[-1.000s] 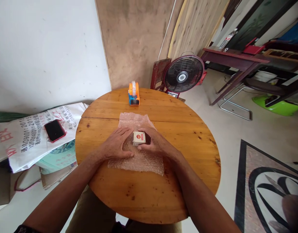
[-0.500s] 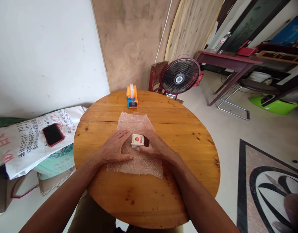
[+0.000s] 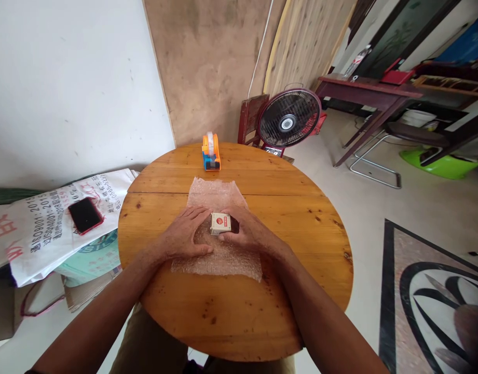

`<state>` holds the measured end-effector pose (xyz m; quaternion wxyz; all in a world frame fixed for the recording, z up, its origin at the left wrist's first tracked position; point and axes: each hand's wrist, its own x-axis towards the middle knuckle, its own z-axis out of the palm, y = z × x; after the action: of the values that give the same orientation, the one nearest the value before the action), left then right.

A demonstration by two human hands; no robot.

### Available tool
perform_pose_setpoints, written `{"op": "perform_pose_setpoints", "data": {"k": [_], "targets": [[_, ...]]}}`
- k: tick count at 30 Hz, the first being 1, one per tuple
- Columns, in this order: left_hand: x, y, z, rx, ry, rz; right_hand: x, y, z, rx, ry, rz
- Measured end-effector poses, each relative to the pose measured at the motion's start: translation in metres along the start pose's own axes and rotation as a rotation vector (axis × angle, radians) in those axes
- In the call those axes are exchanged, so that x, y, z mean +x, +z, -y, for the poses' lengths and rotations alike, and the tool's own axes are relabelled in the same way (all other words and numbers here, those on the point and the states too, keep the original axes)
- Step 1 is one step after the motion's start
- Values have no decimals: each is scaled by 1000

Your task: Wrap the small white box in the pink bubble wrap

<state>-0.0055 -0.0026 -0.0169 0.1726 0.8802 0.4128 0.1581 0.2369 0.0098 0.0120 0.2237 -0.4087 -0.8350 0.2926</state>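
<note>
A small white box (image 3: pixel 220 222) with a red round mark and red lettering sits on a sheet of bubble wrap (image 3: pixel 219 263). My right hand (image 3: pixel 248 228) curves round the right side of the box, its thumb at the near edge and its fingers at the far side. On the left part of the sheet rests my left hand (image 3: pixel 189 232), fingers stretched out and thumb spread away. Its fingertips lie close to the box's left side; whether they touch it I cannot tell.
The round wooden table (image 3: pixel 223 317) carries an orange and blue tape dispenser (image 3: pixel 211 151) at its far side. A floor fan (image 3: pixel 288 122) stands behind it on the right. To the left, a phone (image 3: pixel 85 215) lies on a printed white sack (image 3: pixel 40 234).
The view has shifted very slightly. Both hands, the box and the bubble wrap keep practically the same places.
</note>
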Motion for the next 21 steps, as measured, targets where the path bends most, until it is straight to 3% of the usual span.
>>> {"op": "perform_pose_setpoints", "data": {"k": [6,8,13,21], "targets": [[-25,-30,-31,102,-6,-112,0,3,-2,-16,-18,4],[-39,-34,-48,144,89,-38,0,3,-2,-15,-10,-13],[-63,-21,-71,175,129,25,0,1,1,5,-10,-2],[-57,-2,-68,329,240,-66,3,-1,2,30,-25,7]]}}
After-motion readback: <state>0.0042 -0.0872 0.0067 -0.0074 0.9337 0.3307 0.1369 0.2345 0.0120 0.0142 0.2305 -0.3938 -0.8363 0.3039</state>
